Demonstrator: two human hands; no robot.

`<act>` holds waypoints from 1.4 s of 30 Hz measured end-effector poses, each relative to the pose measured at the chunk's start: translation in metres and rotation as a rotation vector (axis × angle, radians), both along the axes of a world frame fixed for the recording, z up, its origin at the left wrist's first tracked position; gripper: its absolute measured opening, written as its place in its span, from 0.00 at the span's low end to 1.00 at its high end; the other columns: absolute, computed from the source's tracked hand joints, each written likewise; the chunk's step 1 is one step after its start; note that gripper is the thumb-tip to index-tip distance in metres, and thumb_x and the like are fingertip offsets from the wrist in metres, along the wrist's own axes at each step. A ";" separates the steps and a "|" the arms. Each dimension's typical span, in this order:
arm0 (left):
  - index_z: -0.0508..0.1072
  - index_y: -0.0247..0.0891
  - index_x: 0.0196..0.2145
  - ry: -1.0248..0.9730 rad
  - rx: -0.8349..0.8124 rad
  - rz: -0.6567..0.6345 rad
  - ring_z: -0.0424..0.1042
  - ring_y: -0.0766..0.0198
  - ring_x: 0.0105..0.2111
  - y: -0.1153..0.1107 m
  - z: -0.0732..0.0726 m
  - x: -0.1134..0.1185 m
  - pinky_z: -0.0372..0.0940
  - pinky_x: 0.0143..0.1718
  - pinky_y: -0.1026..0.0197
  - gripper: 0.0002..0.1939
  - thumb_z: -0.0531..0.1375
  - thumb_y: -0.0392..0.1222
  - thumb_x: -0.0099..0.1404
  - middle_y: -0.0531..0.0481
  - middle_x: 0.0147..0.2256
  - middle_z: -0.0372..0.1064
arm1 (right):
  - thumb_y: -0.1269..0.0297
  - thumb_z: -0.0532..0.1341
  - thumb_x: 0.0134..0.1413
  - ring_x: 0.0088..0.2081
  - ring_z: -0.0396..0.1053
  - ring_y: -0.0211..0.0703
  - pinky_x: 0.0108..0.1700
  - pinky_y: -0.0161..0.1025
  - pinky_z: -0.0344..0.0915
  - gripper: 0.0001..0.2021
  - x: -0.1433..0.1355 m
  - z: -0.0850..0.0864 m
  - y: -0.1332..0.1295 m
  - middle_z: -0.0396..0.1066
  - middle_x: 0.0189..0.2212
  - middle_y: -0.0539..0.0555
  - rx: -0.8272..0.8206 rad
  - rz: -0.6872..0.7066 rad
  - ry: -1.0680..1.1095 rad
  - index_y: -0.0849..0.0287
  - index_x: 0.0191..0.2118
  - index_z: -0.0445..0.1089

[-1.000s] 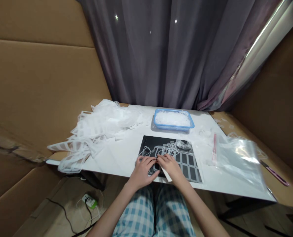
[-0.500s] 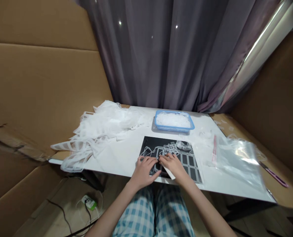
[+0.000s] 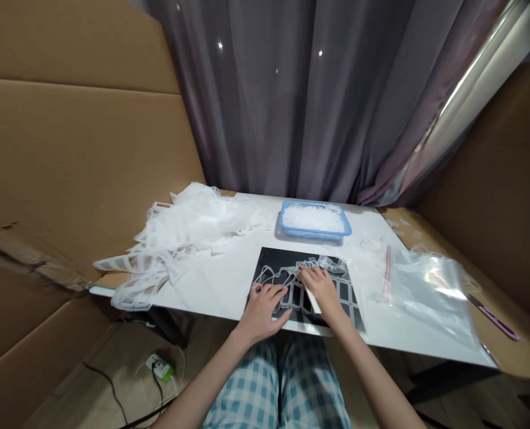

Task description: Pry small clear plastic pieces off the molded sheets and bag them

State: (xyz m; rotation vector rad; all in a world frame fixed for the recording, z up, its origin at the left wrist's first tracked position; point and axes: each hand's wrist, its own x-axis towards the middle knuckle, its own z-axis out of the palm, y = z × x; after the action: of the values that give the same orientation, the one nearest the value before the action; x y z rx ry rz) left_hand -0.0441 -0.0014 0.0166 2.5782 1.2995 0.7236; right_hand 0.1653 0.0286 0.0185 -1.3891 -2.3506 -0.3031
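A black mat (image 3: 265, 257) lies at the table's front edge. On it rests a translucent sheet (image 3: 344, 292) with rows of rectangular cut-outs, and pale loose frame-shaped pieces (image 3: 269, 274) are spread along its upper part. My left hand (image 3: 265, 307) presses down on the mat's left side, fingers and thumb apart, holding nothing. My right hand (image 3: 322, 289) is closed around a slim white tool (image 3: 313, 302) whose tip is hidden under the fingers. Its fingertips touch the sheet near the loose pieces. Small clear offcuts (image 3: 331, 263) lie at the mat's upper right.
Behind the mat stands a blue basket (image 3: 349, 230) filled with small translucent pieces. A heap of white sheets (image 3: 193, 217) covers the table's left. On the right are a clear plastic bag (image 3: 425, 292) and pink-handled scissors (image 3: 499, 323). Cardboard walls (image 3: 77, 155) flank the table.
My right hand has moved right and slightly away from me with the white tool, leaving a gap between the hands. My left hand has stayed nearly in place.
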 end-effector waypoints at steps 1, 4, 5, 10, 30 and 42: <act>0.69 0.40 0.53 0.000 -0.001 0.000 0.67 0.53 0.50 0.000 0.000 0.000 0.52 0.55 0.43 0.21 0.58 0.48 0.64 0.46 0.51 0.70 | 0.74 0.54 0.62 0.47 0.64 0.52 0.44 0.45 0.56 0.12 0.006 0.003 0.003 0.69 0.55 0.59 0.021 -0.031 0.028 0.61 0.49 0.68; 0.69 0.41 0.54 -0.004 0.002 -0.001 0.67 0.53 0.50 0.000 -0.001 0.000 0.52 0.54 0.44 0.21 0.58 0.48 0.65 0.46 0.51 0.70 | 0.72 0.49 0.66 0.47 0.65 0.52 0.44 0.44 0.57 0.14 0.024 0.015 0.014 0.71 0.51 0.62 0.092 -0.114 0.146 0.63 0.52 0.66; 0.69 0.42 0.54 -0.004 0.000 -0.001 0.66 0.54 0.51 0.000 -0.001 0.000 0.52 0.54 0.44 0.21 0.58 0.48 0.65 0.46 0.51 0.70 | 0.70 0.48 0.67 0.46 0.65 0.52 0.43 0.44 0.57 0.15 0.030 0.019 0.018 0.72 0.49 0.62 0.112 -0.140 0.194 0.63 0.52 0.66; 0.69 0.43 0.54 -0.004 -0.036 0.017 0.66 0.54 0.51 0.000 -0.002 -0.001 0.52 0.54 0.44 0.20 0.57 0.49 0.66 0.48 0.52 0.69 | 0.62 0.44 0.69 0.44 0.68 0.52 0.43 0.44 0.60 0.18 0.046 0.030 0.026 0.74 0.42 0.62 0.180 -0.264 0.376 0.64 0.51 0.66; 0.70 0.41 0.53 -0.050 0.245 -0.123 0.70 0.59 0.46 -0.022 -0.010 -0.031 0.53 0.51 0.53 0.19 0.58 0.42 0.64 0.51 0.48 0.73 | 0.57 0.58 0.61 0.45 0.71 0.45 0.49 0.41 0.65 0.09 -0.017 0.020 -0.047 0.74 0.41 0.53 -0.637 0.141 0.969 0.56 0.36 0.71; 0.70 0.39 0.51 -0.083 0.338 -0.139 0.71 0.61 0.44 -0.018 -0.025 -0.033 0.56 0.50 0.54 0.17 0.60 0.41 0.64 0.49 0.46 0.75 | 0.62 0.56 0.64 0.42 0.71 0.43 0.47 0.40 0.65 0.07 -0.032 0.010 -0.054 0.74 0.38 0.52 -0.618 0.124 0.827 0.56 0.37 0.70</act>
State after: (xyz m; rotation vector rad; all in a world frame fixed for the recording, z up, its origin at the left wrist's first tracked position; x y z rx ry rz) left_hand -0.0771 -0.0196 -0.0084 2.8235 1.0363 1.0917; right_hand 0.1330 -0.0252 0.0281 -1.2400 -1.8337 0.9313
